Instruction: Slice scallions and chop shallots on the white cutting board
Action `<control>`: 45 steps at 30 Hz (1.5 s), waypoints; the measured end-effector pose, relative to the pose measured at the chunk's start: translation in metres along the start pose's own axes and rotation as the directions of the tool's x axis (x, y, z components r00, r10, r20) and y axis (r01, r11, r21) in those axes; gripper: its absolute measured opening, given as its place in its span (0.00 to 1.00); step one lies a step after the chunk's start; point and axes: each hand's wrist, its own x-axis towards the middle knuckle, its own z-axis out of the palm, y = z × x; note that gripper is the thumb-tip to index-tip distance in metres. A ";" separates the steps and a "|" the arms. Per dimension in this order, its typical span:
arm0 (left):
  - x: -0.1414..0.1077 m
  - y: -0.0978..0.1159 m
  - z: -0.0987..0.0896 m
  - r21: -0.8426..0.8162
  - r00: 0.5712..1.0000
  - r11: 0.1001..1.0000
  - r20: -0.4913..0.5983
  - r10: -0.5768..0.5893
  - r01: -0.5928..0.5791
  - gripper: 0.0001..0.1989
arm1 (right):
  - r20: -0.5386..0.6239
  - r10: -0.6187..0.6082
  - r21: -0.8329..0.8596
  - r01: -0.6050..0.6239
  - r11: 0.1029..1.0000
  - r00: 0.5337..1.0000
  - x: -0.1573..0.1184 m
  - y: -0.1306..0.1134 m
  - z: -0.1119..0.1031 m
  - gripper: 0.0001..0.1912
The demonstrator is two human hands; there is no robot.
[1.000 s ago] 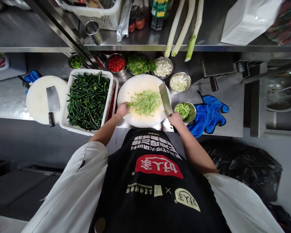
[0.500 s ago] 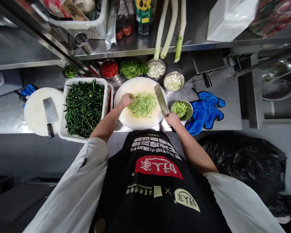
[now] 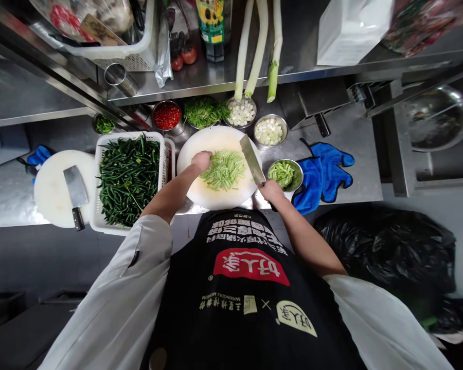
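A round white cutting board carries a loose pile of pale green cut strips. At the pile's left edge is my left hand, its fingers closed; whatever they may hold is too small to make out. My right hand grips the handle of a cleaver, whose blade lies over the board's right side, apart from the pile. Just right of the cleaver stands a steel bowl of green pieces.
Left are a white basket of green chillies and a second board with another cleaver. Behind stand bowls of red chillies, greens and white pieces. Blue gloves lie right; leeks overhang the shelf.
The camera view has shifted slightly. The bit of green seen at my left fingertips earlier no longer shows. My right hand still holds the cleaver at the board's right side.
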 end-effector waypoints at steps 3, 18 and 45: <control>-0.004 -0.012 -0.006 -0.315 0.992 0.947 -0.094 -0.088 0.054 0.08 | -0.012 -0.003 -0.003 0.003 1.000 1.000 0.000 0.001 0.000 0.18; -0.088 -0.012 -0.019 -0.943 0.941 -0.316 0.196 -0.277 0.103 0.14 | -0.081 -0.058 0.028 0.061 0.998 0.995 -0.002 0.002 0.008 0.14; -0.209 0.168 0.064 -0.884 0.899 -0.311 0.410 -0.156 0.349 0.19 | -0.060 -0.713 -0.213 0.689 0.693 0.698 0.036 -0.054 -0.008 0.21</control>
